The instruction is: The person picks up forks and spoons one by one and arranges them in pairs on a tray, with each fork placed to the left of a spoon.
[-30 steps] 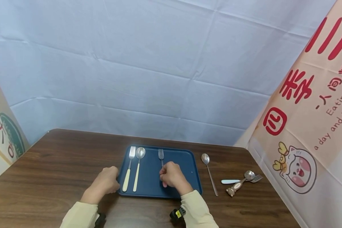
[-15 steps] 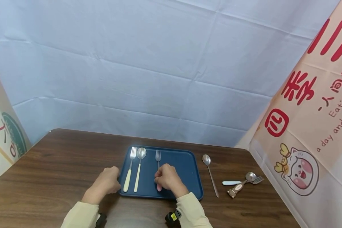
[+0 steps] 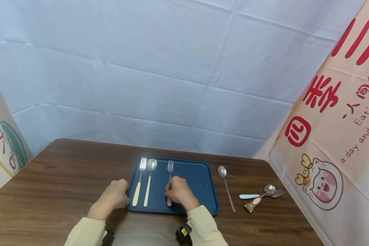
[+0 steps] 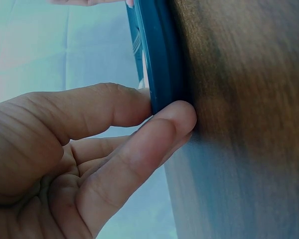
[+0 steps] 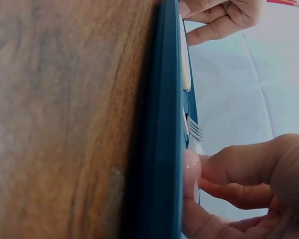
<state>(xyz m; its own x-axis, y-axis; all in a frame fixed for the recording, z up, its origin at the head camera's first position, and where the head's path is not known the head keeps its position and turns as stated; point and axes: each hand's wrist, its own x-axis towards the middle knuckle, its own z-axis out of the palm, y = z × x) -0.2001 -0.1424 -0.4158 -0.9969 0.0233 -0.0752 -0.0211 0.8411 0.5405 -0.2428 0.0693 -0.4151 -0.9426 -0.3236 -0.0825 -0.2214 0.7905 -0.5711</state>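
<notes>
My left hand (image 3: 114,195) grips the left edge of a blue tray (image 3: 194,186). In the left wrist view its thumb lies on the tray's rim (image 4: 162,55) and the fingers are under it. My right hand (image 3: 179,192) pinches a fork (image 3: 170,166) by its pink handle (image 5: 192,172), low over the tray's middle; its tines point to the far side. To the left of it, a cream-handled fork (image 3: 136,194) and a cream-handled spoon (image 3: 146,194) lie side by side on the tray.
Right of the tray, a long plain metal spoon (image 3: 222,172) lies on the brown table (image 3: 64,177). Farther right, a spoon with a brown bear handle (image 3: 249,206) crosses a fork with a pale blue handle (image 3: 248,196). Cloth curtains (image 3: 160,68) stand behind.
My right hand has shifted the pink-handled fork a little left, toward the cream-handled spoon, and more of its handle shows. My left hand has stayed on the tray's edge.
</notes>
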